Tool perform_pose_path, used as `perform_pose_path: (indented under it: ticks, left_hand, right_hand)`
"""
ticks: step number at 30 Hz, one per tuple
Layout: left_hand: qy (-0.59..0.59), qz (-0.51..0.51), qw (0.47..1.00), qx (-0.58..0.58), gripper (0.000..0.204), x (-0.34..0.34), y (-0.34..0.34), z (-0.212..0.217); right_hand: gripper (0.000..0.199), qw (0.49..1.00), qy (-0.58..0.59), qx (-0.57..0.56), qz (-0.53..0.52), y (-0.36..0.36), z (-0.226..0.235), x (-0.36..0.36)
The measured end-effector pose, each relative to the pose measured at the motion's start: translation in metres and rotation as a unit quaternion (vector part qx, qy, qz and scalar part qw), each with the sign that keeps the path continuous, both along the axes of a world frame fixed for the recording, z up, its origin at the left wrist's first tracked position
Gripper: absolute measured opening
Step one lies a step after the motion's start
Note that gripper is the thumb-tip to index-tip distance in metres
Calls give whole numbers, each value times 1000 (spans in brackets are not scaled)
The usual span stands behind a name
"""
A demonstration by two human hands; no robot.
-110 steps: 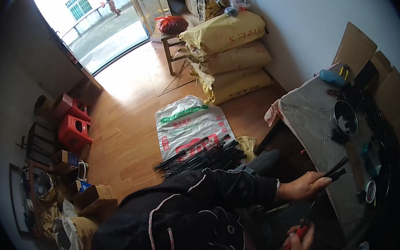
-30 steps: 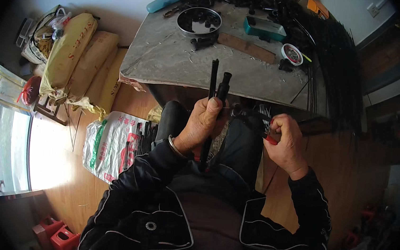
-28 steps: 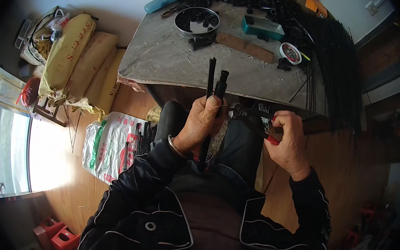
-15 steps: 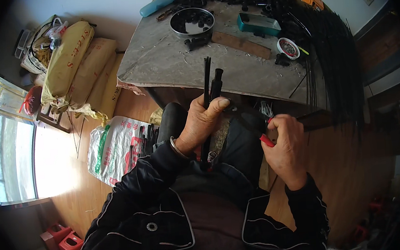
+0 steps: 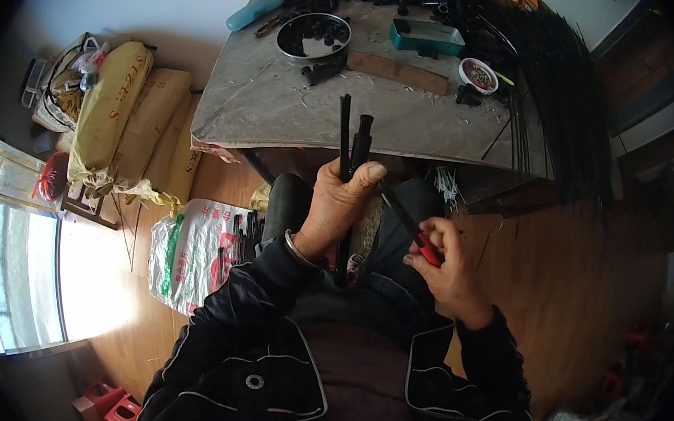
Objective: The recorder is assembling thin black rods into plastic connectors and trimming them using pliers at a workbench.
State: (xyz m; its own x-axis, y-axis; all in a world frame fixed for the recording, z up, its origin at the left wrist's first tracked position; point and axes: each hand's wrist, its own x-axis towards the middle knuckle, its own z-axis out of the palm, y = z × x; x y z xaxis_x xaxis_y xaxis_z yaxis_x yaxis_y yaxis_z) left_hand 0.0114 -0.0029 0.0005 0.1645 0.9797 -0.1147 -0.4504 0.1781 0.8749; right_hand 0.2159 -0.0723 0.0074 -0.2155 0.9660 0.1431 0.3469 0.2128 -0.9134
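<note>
A seated person in a black jacket works at a grey bench [image 5: 279, 103], seen from above. The left hand [image 5: 337, 210] is closed around 2 black rods [image 5: 351, 141], thumb pressed across them near the top; the rods stand nearly upright over the lap, their upper ends rising in front of the bench's near edge, their lower ends running down past the wrist. A metal bangle [image 5: 294, 248] circles that wrist. The right hand [image 5: 446, 261] is curled around a red-handled tool [image 5: 427, 249], whose dark tip angles up and left toward the rods; whether it touches them cannot be told.

On the bench, a round metal bowl [image 5: 314, 38] holds small black parts, with more black parts [image 5: 321, 71] just beside it. A wooden block [image 5: 397, 73] lies to the right, a teal box [image 5: 427, 36] behind it, and a small white dish [image 5: 478, 76] further right. A blue-handled tool [image 5: 255, 11] rests at the far left corner. A large bundle of long black rods [image 5: 549, 71] covers the bench's right side and hangs over its edge.

On the floor to the left, yellow sacks [image 5: 128, 108] are stacked against the wall, and a white printed bag [image 5: 192, 251] lies flat with more black rods on it. 2 red crates [image 5: 110, 407] sit near the bright doorway.
</note>
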Motion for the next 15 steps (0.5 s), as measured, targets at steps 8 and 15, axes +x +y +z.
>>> perform_pose_path:
  ticks: [8, 15]
  left_hand:
    - [45, -18, 998, 46, 29, -3, -3, 6]
    - [76, 7, 995, 63, 37, -11, 0, 6]
  right_hand:
    - [42, 655, 466, -493, 334, 17, 12, 26]
    - [34, 989, -54, 63, 121, 24, 14, 24]
